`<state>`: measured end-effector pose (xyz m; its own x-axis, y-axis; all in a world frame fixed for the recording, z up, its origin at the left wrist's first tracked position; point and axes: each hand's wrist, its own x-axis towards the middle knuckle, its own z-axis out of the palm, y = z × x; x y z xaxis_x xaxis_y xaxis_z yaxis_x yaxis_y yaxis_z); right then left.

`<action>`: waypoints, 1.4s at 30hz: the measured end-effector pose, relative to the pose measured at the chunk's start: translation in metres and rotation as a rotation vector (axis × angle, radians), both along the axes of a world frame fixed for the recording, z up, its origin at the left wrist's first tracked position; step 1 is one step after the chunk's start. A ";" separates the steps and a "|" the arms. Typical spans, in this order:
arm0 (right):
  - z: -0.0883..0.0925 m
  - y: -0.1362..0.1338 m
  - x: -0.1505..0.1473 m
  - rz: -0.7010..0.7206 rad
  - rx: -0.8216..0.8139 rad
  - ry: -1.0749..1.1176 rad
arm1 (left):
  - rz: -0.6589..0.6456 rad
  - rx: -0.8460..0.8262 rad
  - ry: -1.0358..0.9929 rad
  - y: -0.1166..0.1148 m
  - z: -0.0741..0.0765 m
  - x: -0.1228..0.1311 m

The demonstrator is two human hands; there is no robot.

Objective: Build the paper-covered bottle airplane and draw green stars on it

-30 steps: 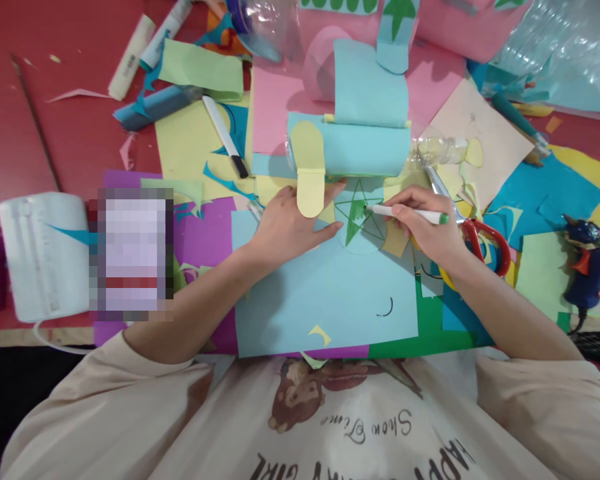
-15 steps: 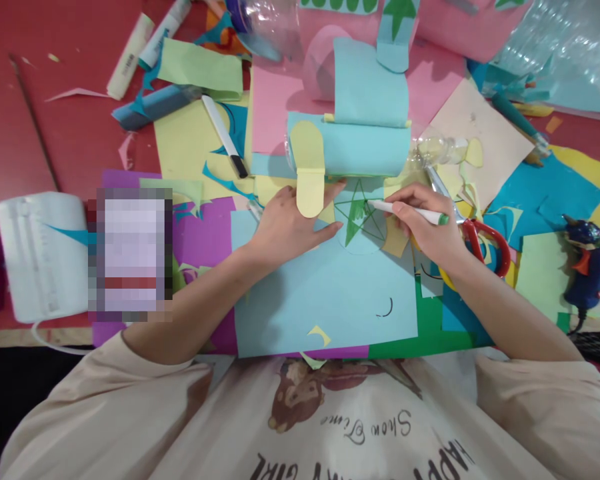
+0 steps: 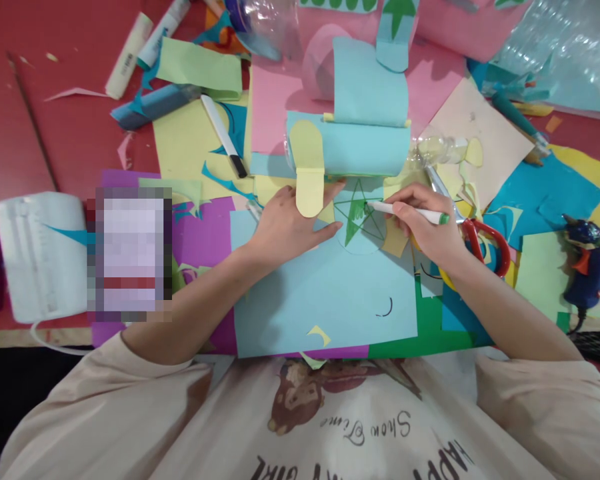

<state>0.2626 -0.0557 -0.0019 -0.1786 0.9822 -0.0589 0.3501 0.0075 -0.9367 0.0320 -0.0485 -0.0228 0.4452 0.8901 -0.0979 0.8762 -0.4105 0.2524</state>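
My right hand (image 3: 424,223) is closed round a white marker with a green end (image 3: 410,212), its tip resting on a green star (image 3: 359,215) drawn on a light blue paper circle. My left hand (image 3: 291,223) lies flat with fingers stretched out, pressing the light blue sheet (image 3: 325,293) beside the star. A pale yellow paper tab (image 3: 307,170) hangs over the left hand's fingers from a blue paper-wrapped roll (image 3: 353,143).
Red-handled scissors (image 3: 483,240) lie right of my right hand. A blue glue gun (image 3: 587,263) sits at the far right. A white box (image 3: 43,253) stands at the left. Markers (image 3: 125,57), a knife-like tool (image 3: 224,137), coloured sheets and scraps cover the red table.
The marker tip has shifted slightly up and right over the star. The left hand has stayed put.
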 end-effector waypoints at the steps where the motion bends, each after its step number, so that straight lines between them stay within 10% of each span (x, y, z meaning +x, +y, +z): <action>1: 0.000 0.000 0.000 0.001 0.000 0.003 | -0.001 0.001 -0.004 0.000 0.000 0.000; 42: 0.001 0.001 -0.001 -0.024 -0.019 -0.007 | -0.009 0.016 0.000 0.000 0.001 0.000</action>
